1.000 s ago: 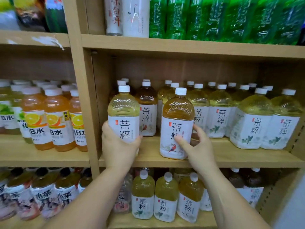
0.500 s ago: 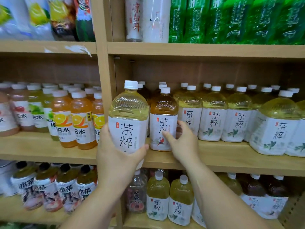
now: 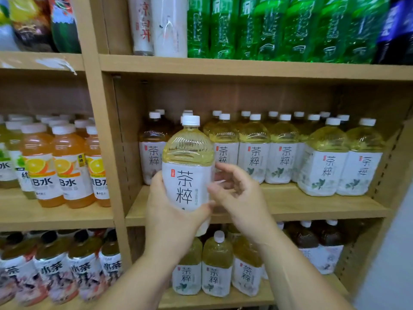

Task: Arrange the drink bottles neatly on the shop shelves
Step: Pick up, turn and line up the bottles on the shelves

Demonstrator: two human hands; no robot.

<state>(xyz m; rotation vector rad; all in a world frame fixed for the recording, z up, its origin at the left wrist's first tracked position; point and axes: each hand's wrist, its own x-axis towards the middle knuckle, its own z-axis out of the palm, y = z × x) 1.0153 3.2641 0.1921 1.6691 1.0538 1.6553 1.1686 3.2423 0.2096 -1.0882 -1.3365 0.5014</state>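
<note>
My left hand [image 3: 172, 218] grips the lower part of a pale yellow tea bottle [image 3: 187, 166] with a white cap and white label, held upright in front of the middle shelf [image 3: 290, 206]. My right hand [image 3: 239, 195] is just right of that bottle with loosely curled fingers and holds nothing. An amber tea bottle [image 3: 153, 151] stands at the shelf's left end. A row of yellow tea bottles [image 3: 283, 151] fills the shelf to the right.
Orange drink bottles [image 3: 67, 166] crowd the left bay. Green bottles [image 3: 268, 27] stand on the top shelf, more tea bottles [image 3: 216, 267] on the bottom one. A wooden upright [image 3: 105, 153] divides the bays. Bare shelf board lies in front of the amber bottle.
My right hand has let go of the amber bottle, which now stands further back at the shelf's left, and has come beside the pale bottle. My left hand carried that bottle right.
</note>
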